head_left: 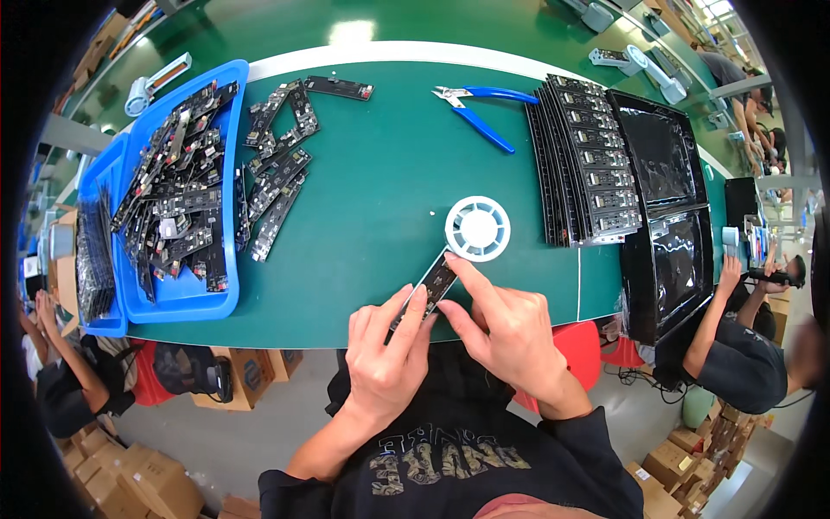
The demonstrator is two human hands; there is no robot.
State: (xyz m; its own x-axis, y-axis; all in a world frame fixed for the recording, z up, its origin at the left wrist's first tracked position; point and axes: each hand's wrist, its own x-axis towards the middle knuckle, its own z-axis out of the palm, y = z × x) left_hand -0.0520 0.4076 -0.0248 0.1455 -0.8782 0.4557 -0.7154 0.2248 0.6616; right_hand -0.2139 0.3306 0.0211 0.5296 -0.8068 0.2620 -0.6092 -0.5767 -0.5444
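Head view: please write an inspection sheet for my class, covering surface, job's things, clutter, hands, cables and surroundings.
Surface: green table, white band across its far part.
Job's things: board along the handle of a pale housing with a wheel-like head.
Clutter: loose boards beside a heaped blue tray; blue-handled cutters; stacked panels beside black trays.
Hands: left hand has fingers over the board; right hand has its index fingertip at the board's upper end.
Cables: dark cables near the floor at right.
Surroundings: people at both sides; red stool; cardboard boxes.
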